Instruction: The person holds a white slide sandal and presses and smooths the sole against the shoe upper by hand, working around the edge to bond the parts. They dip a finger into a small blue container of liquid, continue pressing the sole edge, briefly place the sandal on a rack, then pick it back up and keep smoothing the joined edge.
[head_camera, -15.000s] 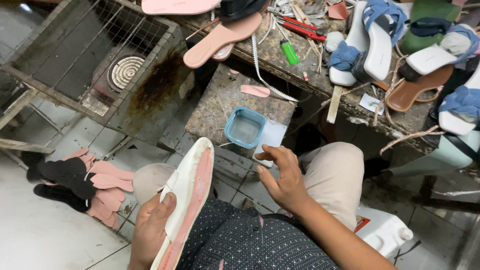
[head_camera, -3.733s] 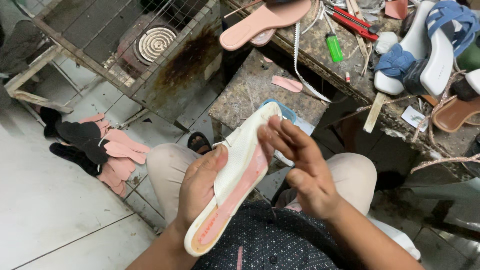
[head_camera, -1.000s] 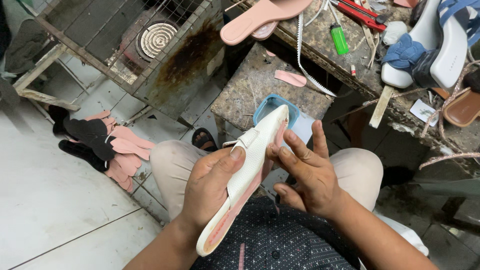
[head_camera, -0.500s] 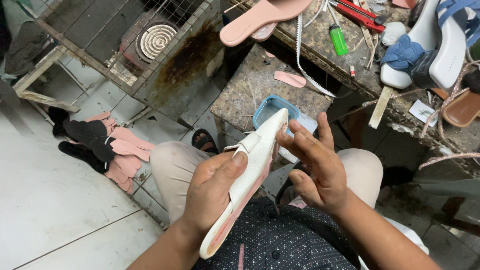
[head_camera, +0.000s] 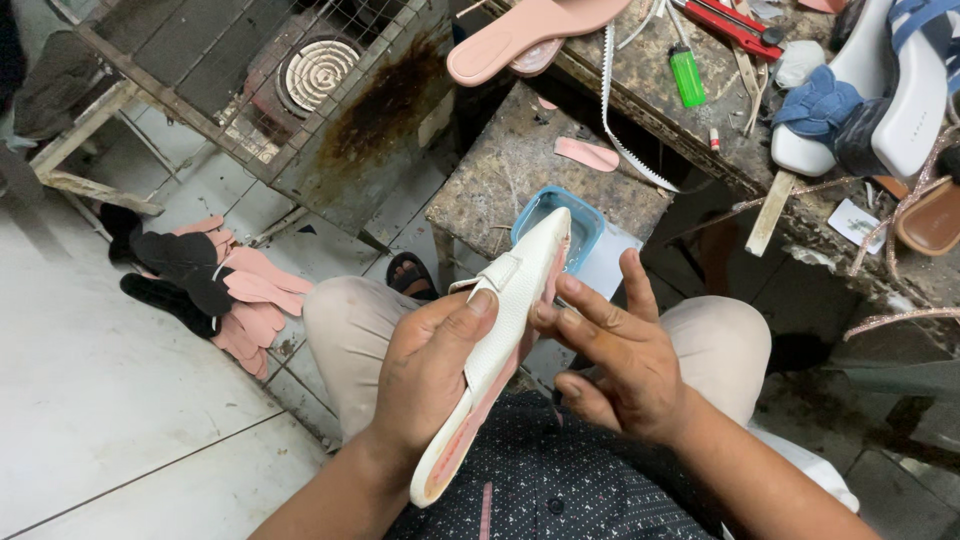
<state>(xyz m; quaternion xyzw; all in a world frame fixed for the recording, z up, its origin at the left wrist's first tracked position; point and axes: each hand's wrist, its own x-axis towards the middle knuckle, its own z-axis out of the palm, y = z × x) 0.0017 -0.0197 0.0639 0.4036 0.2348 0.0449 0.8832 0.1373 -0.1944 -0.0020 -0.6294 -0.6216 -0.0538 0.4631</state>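
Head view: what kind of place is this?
Probably a small shoemaking workshop. The left hand holds a white sandal sole, pink and black cut insoles lie piled on the tiled floor, and finished sandals and tools crowd the stained workbench.

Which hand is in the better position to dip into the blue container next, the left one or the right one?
Probably the right hand. It is open, with only its fingertips on the white sole, and the blue container lies just beyond it. The left hand is wrapped around the sole, so it cannot let go.
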